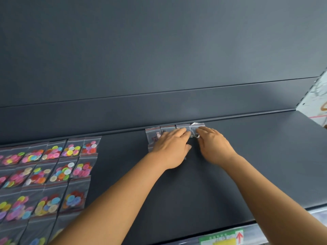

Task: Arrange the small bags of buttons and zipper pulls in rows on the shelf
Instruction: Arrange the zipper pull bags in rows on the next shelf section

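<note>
Several clear zip bags of dark zipper pulls (153, 137) lie side by side in a row against the back lip of the dark shelf (247, 156). My left hand (170, 148) lies flat over the middle bags, fingers extended. My right hand (215, 146) touches the rightmost bag (196, 127) with its fingertips; that bag's top edge is crinkled. Whether the fingers pinch it is hidden. Bags of colourful buttons (53, 167) fill rows at the left of the shelf.
A dark back panel (159, 59) rises behind the shelf. A green and yellow price label (223, 238) sits on the front rail. A white patterned surface (316, 101) shows past the shelf's right end.
</note>
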Available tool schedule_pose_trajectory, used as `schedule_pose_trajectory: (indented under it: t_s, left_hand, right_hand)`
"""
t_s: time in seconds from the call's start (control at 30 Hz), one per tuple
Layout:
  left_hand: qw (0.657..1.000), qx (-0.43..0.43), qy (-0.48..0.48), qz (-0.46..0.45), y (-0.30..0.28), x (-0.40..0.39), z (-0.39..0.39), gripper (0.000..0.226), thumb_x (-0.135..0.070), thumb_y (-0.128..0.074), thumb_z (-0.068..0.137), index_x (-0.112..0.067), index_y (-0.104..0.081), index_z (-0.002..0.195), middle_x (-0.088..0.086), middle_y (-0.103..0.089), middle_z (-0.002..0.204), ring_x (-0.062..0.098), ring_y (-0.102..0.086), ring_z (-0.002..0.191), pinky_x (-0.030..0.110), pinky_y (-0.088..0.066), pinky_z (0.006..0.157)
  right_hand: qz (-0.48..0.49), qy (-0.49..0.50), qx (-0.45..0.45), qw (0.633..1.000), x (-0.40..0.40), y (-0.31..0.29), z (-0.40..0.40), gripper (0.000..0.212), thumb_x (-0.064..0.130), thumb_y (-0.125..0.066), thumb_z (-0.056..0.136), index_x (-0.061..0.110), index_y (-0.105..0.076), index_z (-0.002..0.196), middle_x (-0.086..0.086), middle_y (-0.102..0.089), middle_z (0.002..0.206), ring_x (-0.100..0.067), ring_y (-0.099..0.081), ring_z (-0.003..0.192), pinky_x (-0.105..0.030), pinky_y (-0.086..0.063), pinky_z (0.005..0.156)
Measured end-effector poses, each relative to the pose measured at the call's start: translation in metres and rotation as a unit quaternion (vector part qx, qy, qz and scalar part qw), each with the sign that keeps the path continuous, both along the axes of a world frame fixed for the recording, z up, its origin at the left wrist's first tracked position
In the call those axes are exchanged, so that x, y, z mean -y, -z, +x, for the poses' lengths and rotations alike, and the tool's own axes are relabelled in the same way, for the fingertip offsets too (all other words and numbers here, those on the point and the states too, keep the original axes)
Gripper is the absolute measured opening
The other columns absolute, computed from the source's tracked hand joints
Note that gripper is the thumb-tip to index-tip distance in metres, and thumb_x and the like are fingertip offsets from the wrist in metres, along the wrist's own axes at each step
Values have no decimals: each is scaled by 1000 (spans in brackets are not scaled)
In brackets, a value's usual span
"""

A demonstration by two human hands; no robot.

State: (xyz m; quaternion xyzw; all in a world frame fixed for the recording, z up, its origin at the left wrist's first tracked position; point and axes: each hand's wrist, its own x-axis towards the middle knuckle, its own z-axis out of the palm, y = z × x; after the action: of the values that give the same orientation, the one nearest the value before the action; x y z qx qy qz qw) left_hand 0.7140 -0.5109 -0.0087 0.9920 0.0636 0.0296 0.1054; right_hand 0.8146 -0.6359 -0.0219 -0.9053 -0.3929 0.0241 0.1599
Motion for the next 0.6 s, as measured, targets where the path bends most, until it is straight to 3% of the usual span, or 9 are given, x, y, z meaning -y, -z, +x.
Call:
schedule_pose_trajectory:
  t_s: [0.13, 0.2, 0.33, 0.43, 0.6]
  left_hand:
    - [999, -38, 4, 19, 6, 0, 9, 50, -34, -34, 100, -14, -28, 145, 2, -22, 155, 19, -18, 142, 38, -16, 112]
    - [999, -45, -2, 16, 7, 1, 9, 49, -35, -34, 100, -15, -31, 144, 1, -24, 154, 21, -22, 139, 37, -17, 110]
    - [999, -34, -10, 13, 4, 4, 10, 43, -36, -35, 99, -15, -42, 136, 0, -39, 141, 24, -38, 123, 36, -24, 102]
    - [1000, -24, -9, 10, 4, 4, 14, 44, -37, -37, 98, -15, -42, 136, 0, -37, 143, 24, -37, 127, 37, -24, 106]
    - [999, -30, 1, 14, 6, 2, 23, 52, -40, -38, 98, -15, -30, 143, 1, -25, 153, 21, -25, 138, 38, -19, 110]
  right_hand:
    - [-43, -45, -24, 998, 8, 7, 4, 44, 17, -33, 99, 12, -35, 143, -2, -29, 154, -17, -18, 144, -37, -22, 115]
    - [-37, -54, -33, 997, 10, 7, 6, 43, 16, -32, 99, 14, -36, 143, 0, -27, 154, -15, -15, 145, -34, -20, 116]
    - [-13, -74, -32, 997, 9, 4, 12, 37, 11, -34, 97, 11, -49, 131, -2, -44, 142, -17, -27, 139, -26, -25, 108]
    - [3, -82, -30, 996, 8, 4, 14, 34, 10, -36, 96, 10, -53, 126, -3, -50, 135, -17, -34, 134, -21, -25, 103]
    - [-15, -72, -26, 997, 7, 7, 14, 36, 15, -36, 98, 13, -50, 131, -1, -45, 140, -16, -28, 138, -35, -29, 110]
